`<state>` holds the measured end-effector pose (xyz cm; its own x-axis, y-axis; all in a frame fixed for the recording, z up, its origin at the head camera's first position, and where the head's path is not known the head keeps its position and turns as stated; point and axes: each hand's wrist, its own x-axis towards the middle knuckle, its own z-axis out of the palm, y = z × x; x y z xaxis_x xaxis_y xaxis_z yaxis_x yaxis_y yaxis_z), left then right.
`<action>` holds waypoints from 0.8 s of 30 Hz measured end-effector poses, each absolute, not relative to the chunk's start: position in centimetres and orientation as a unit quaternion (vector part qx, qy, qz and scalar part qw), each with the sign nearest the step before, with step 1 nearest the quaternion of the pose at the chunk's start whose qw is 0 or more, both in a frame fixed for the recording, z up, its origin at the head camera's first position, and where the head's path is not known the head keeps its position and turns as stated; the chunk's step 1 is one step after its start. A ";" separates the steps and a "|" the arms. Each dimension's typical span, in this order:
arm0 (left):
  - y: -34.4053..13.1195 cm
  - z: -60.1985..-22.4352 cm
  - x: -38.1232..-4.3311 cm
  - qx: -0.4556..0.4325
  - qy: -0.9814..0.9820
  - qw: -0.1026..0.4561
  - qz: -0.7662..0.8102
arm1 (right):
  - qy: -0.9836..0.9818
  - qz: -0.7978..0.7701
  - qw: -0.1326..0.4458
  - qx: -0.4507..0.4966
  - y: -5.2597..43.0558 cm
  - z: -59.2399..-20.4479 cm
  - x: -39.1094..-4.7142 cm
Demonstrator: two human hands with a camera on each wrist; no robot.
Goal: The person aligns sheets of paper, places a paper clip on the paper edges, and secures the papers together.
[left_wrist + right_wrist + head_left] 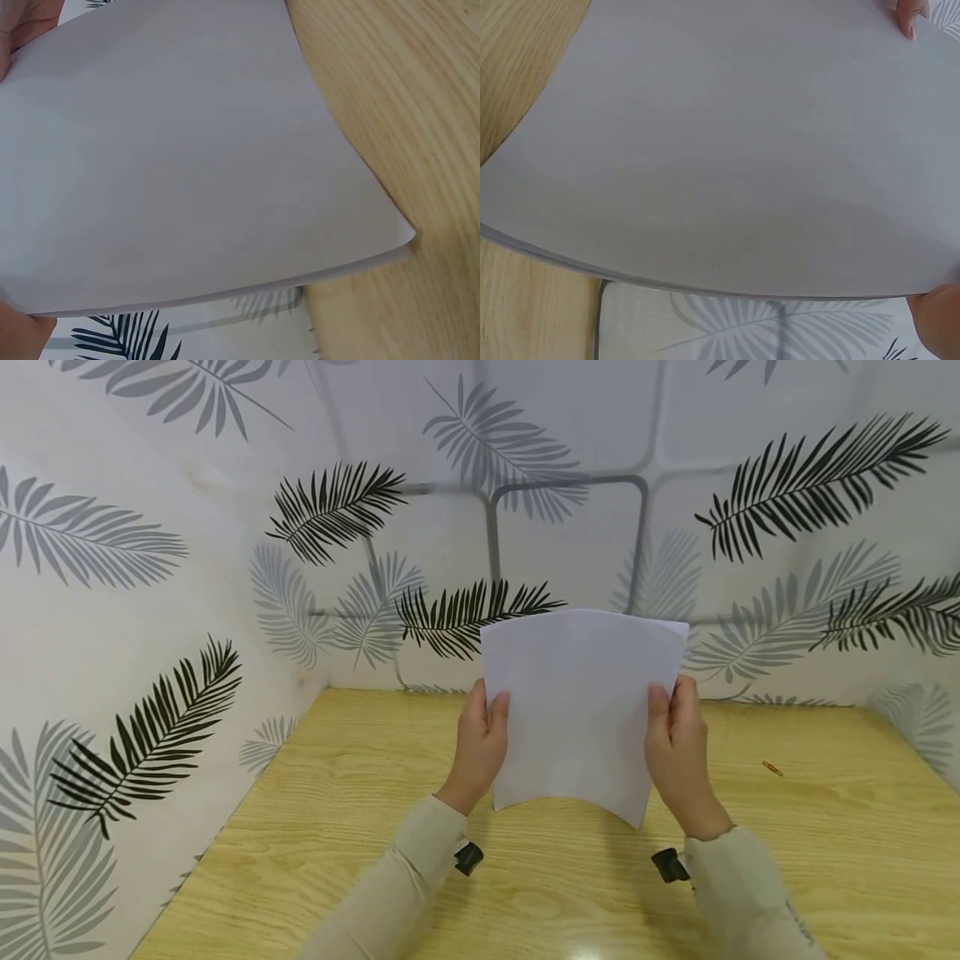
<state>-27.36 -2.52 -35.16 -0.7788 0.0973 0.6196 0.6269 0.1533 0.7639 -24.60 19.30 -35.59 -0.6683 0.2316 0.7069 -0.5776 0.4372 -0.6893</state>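
A thin stack of white paper (573,710) is held up above the table, bowed along its top and bottom edges. My left hand (480,735) grips its left edge, thumb on the near face. On the opposite edge my right hand (678,747) grips it the same way. In the left wrist view the paper (187,165) fills most of the frame, and a second layer shows along its lower edge. The right wrist view shows the paper's (727,157) layered edge too. Most of the fingers are hidden behind the sheets.
An orange paper clip (772,768) lies on the wooden table (360,827), to the right of my right hand. Behind the table stands a wall (585,552) covered in a leaf pattern, and another leaf-patterned surface (195,610) runs along the left.
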 end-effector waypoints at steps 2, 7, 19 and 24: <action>-2.5 -35.5 -27.5 -0.252 -0.724 0.217 -0.604 | -0.756 0.513 0.389 0.114 19.4 -35.8 -24.6; -2.5 -34.1 -26.0 -0.247 -0.723 0.210 -0.610 | -0.755 0.510 0.396 0.117 19.6 -35.9 -24.6; -3.2 -35.5 -28.3 -0.250 -0.723 0.231 -0.601 | -0.758 0.514 0.382 0.124 20.9 -34.6 -24.3; -3.6 -34.7 -27.8 -0.255 -0.721 0.196 -0.614 | -0.772 0.535 0.317 0.131 22.3 -33.1 -23.6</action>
